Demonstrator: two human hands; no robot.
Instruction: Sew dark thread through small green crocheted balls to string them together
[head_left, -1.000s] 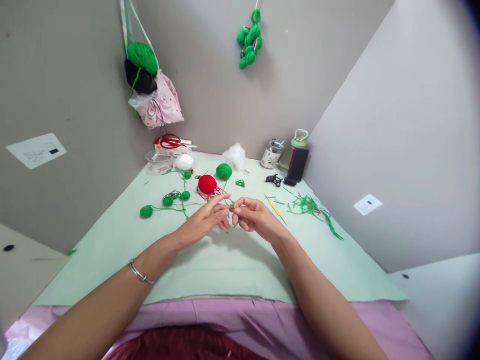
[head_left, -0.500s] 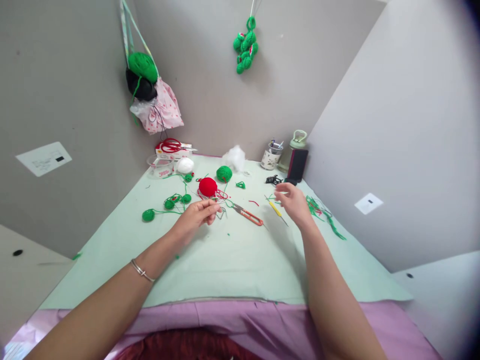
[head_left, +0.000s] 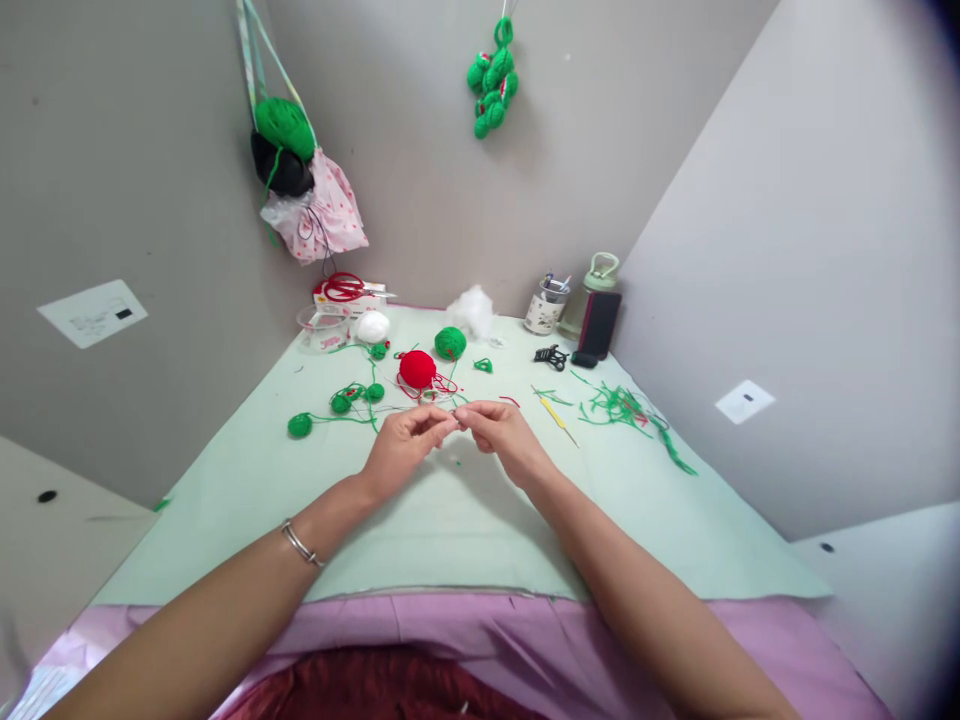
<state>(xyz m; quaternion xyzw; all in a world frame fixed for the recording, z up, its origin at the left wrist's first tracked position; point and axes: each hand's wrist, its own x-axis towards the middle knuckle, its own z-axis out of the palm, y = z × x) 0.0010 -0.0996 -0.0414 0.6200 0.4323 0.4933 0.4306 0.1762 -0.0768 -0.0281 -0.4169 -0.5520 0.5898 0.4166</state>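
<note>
My left hand (head_left: 409, 445) is closed in a pinch, its fingertips meeting those of my right hand (head_left: 499, 435) above the middle of the table. The right hand is pinched too. Whatever lies between the fingertips is tiny and mostly hidden. A strand of green yarn (head_left: 453, 376) runs from the green yarn ball (head_left: 450, 343) down toward the fingertips. Just behind the hands sits a red yarn ball (head_left: 417, 369) with loose red loops. To the left lie small green crocheted balls (head_left: 299, 425) with trailing strands. A yellow-handled crochet hook (head_left: 553, 413) rests right of my right hand.
Green yarn scraps (head_left: 619, 405) lie at the right. Along the back stand a clear tub (head_left: 324, 330), red-handled scissors (head_left: 346, 287), white stuffing (head_left: 474, 312), a pen cup (head_left: 546, 308), a bottle (head_left: 576, 312) and a phone (head_left: 600, 325). A black claw clip (head_left: 551, 356) lies in front.
My right hand has come in from the right to meet my left hand, and its fingers have closed. The orange thread snips that showed between the hands are now hidden from view.
</note>
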